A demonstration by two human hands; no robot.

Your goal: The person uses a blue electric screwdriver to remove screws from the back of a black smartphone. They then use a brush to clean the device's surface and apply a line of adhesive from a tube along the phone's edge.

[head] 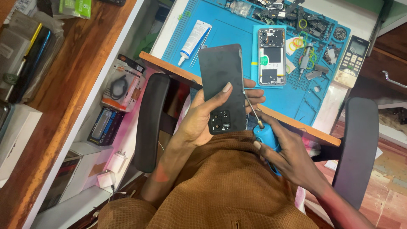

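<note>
My left hand [199, 118] grips a dark phone back cover [222, 87], held over my lap with its camera cutouts toward me and the thumb across its face. My right hand [288, 159] is closed on a blue-handled screwdriver [265, 138]. Its thin metal shaft points up and left, and the tip touches the cover's right edge. On the blue work mat [229, 32] beyond lies an opened phone body [271, 55] with its inner parts showing.
A white glue tube [193, 39] lies on the mat's left. Loose parts, coloured rubber bands and small tools crowd the mat's far right, next to a small keypad phone [352, 60]. Black chair armrests [150, 121] flank me. Shelves with boxed accessories stand left.
</note>
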